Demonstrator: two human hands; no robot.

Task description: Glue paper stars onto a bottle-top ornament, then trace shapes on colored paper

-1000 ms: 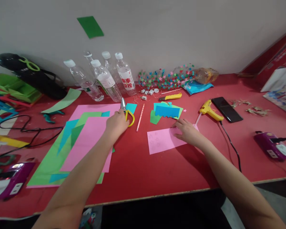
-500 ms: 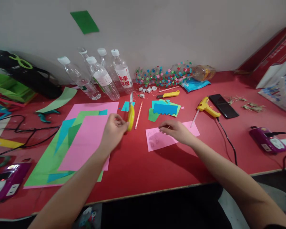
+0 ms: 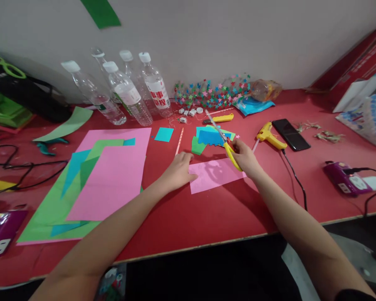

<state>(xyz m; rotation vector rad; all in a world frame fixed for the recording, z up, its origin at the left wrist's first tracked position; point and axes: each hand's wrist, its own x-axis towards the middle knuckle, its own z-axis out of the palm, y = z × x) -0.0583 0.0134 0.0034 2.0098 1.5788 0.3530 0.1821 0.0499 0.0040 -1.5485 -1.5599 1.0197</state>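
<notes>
A pair of scissors (image 3: 228, 147) with yellow handles is in my right hand (image 3: 245, 158), whose fingers close around the grips. Its blades point up and left over the blue and green paper scraps (image 3: 213, 137). Below the scissors lies a pink paper strip (image 3: 213, 180), flat on the red table and shadowed by my hand. At the strip's left end is my left hand (image 3: 178, 170), thumb and fingers apart at its edge. A patterned pencil (image 3: 179, 140) lies just beyond the left hand.
Large pink, green and blue sheets (image 3: 113, 175) cover the left side. Clear plastic bottles (image 3: 128, 94) stand along the wall. A yellow glue gun (image 3: 271, 136), a phone (image 3: 291, 134) and a purple power strip (image 3: 347, 177) are on the right. A yellow cutter (image 3: 222, 118) lies behind the scraps.
The scissors have passed from my left hand to my right hand. My left hand has moved right to the strip's left end. The view has shifted slightly.
</notes>
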